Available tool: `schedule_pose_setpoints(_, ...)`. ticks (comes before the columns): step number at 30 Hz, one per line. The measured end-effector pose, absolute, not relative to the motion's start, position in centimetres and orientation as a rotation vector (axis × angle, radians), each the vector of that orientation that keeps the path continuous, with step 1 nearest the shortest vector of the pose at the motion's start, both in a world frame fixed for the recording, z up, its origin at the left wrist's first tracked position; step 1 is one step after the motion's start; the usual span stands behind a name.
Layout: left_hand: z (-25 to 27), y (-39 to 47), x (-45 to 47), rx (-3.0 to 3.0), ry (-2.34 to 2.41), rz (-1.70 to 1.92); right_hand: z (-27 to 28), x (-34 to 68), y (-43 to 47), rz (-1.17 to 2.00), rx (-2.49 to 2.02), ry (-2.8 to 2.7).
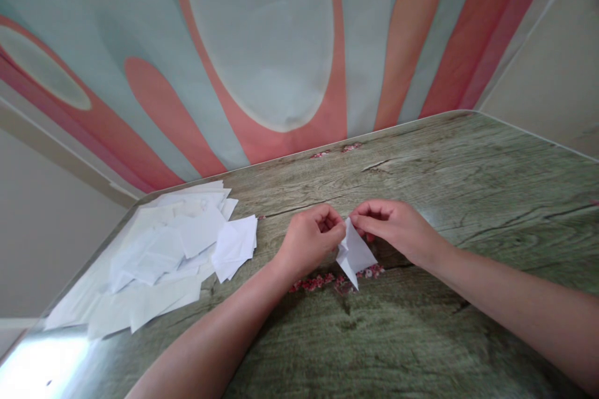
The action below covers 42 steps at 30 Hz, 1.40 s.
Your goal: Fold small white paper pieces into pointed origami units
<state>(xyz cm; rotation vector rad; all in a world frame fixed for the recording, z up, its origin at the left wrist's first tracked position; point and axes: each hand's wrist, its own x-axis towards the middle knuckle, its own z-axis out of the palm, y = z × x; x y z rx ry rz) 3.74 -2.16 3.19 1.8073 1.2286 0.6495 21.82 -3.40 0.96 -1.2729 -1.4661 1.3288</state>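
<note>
A small folded piece of white paper (359,250) is held up between my hands, a little above the table. My left hand (312,234) pinches its upper left edge between thumb and fingers. At the top corner, the fingertips of my right hand (395,227) are closed on the same paper. Its lower part spreads into two pointed flaps, one narrow and hanging down, the other broader and toward the right. My fingers cover part of the upper folds.
The wood-grain table (468,336) has printed red flowers. On its left lies a spread pile of white paper sheets (154,255), with a small stack of white paper squares (235,246) beside it. A patterned red and pale-blue backdrop (262,43) stands behind the table.
</note>
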Motion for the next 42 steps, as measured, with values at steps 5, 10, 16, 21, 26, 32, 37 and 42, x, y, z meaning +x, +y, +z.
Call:
schedule_pose_setpoints(5,3.2,-2.2,3.8,1.862,1.269,0.665,1.1,21.7,-3.4,1.226,-1.331,-1.523)
schedule_pose_setpoints(10,3.3,-2.4,3.9,1.939,1.256,0.644,1.2,21.4,-3.6,1.062,-1.387,-1.603)
schedule_pose_setpoints(16,3.2,-2.7,4.2,1.959,1.274,0.667,1.3,21.2,-4.1,0.87,-1.42,-1.687)
schedule_pose_setpoints(21,3.1,-2.7,4.3,1.915,1.288,0.674,1.3,21.1,-4.1,0.841,-1.425,-1.695)
schedule_pose_setpoints(26,2.8,-2.6,4.1,1.842,1.216,0.643,1.3,20.9,-4.3,0.781,-1.438,-1.704)
schedule_pose_setpoints(32,2.9,-2.8,4.0,1.849,1.211,0.599,1.1,20.8,-4.4,0.59,-1.387,-1.757)
schedule_pose_setpoints(37,3.1,-2.9,4.2,1.871,1.229,0.589,1.2,20.8,-4.7,0.429,-1.362,-1.849)
schedule_pose_setpoints(42,2.9,-2.8,4.5,1.701,1.233,0.642,1.1,20.9,-4.9,0.357,-1.35,-1.921)
